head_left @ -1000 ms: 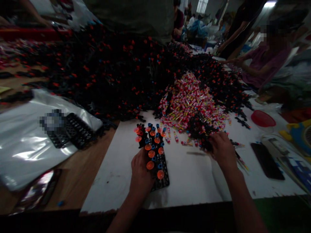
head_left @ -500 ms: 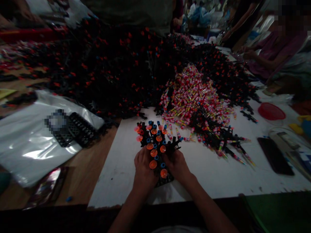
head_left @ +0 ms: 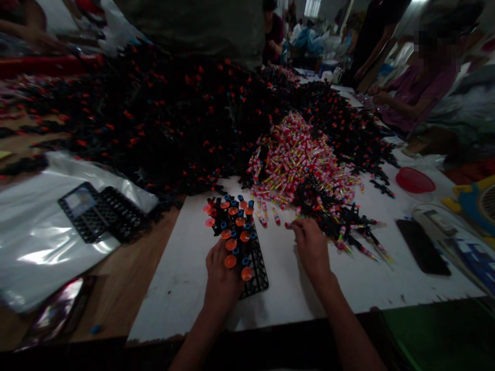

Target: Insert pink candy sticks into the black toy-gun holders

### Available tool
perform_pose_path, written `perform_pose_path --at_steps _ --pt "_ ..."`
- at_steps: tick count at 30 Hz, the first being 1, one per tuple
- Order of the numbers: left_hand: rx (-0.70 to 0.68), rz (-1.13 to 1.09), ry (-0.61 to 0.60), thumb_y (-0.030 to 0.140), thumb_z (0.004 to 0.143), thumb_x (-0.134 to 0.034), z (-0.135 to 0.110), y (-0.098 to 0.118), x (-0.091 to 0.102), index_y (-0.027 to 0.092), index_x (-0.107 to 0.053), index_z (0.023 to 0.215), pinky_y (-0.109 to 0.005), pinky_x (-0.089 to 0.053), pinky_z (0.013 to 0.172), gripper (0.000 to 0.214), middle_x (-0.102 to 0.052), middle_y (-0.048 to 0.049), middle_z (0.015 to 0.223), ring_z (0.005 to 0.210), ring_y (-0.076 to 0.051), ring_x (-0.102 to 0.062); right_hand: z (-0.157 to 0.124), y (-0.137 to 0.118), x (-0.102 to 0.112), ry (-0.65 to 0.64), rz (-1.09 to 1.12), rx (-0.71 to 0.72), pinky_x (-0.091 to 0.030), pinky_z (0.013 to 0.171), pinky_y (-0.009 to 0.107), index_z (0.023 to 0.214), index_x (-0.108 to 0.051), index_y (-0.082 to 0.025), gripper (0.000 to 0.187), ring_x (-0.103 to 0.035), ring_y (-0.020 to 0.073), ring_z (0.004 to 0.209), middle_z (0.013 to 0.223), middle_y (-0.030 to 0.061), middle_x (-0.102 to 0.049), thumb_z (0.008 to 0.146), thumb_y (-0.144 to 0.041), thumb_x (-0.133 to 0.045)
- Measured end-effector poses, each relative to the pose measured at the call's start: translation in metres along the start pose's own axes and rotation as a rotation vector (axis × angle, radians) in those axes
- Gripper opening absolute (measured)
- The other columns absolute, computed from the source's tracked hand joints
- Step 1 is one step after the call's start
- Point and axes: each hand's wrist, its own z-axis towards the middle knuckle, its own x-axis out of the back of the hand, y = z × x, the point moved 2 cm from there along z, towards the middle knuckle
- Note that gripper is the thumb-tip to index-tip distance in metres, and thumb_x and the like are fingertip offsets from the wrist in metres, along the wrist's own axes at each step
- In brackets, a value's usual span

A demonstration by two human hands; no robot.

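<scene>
My left hand [head_left: 222, 263] is closed round the left side of a bunch of black toy guns with orange suction cups [head_left: 231, 244] and blue tips; its fingertips are partly hidden. The bunch stands upright on a black perforated rack [head_left: 258, 260]. To the right, my right hand [head_left: 312, 250] pinches the end of a small pink tube [head_left: 288, 225], which its fingers mostly cover. Other pink and yellow tubes [head_left: 276, 216] lie loose just beyond, in front of a heap of the same tubes [head_left: 296, 154].
A large pile of black toy guns [head_left: 174, 118] fills the back. At left are a silvery plastic bag [head_left: 34, 221] and two black racks [head_left: 79, 211]. A phone [head_left: 422, 247] and red basket [head_left: 415, 180] are at right. A co-worker in pink [head_left: 410, 103] sits beyond.
My right hand has left the bunch of toy guns and moved right to a pink tube, uncovering the rack's right side. My left hand stays at the bunch. The view has shifted slightly.
</scene>
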Motion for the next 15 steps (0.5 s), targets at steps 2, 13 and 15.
perform_pose_path --at_steps 2,13,15 --pt "-0.008 0.015 0.005 0.021 0.075 -0.056 -0.001 -0.002 -0.002 0.02 -0.053 0.117 -0.053 -0.038 0.1 0.042 -0.06 -0.0122 0.115 0.119 -0.032 -0.049 0.019 0.014 0.011 0.046 -0.191 -0.122 -0.046 0.076 0.031 0.089 -0.063 -0.016 0.026 -0.062 0.0206 0.084 0.088 0.0096 -0.065 0.093 -0.035 -0.045" --pt "0.043 -0.012 -0.048 0.018 0.075 -0.055 0.0 0.003 0.008 0.015 -0.045 0.126 -0.049 -0.043 0.094 0.051 -0.052 -0.0169 0.126 0.122 -0.032 -0.046 0.038 0.007 -0.005 -0.174 -0.023 -0.267 -0.05 0.059 0.024 0.086 -0.06 -0.014 0.02 -0.067 0.0166 0.064 0.07 0.0053 -0.069 0.088 -0.033 -0.051" --pt "0.059 -0.029 -0.1 0.022 0.077 -0.055 -0.001 0.007 0.014 0.015 -0.045 0.126 -0.049 -0.041 0.095 0.05 -0.052 -0.0173 0.127 0.122 -0.032 -0.046 0.015 0.003 -0.012 -0.285 0.315 -0.29 -0.049 0.049 0.022 0.091 -0.057 -0.015 0.024 -0.063 0.0142 0.05 0.061 0.0008 -0.067 0.086 -0.038 -0.053"
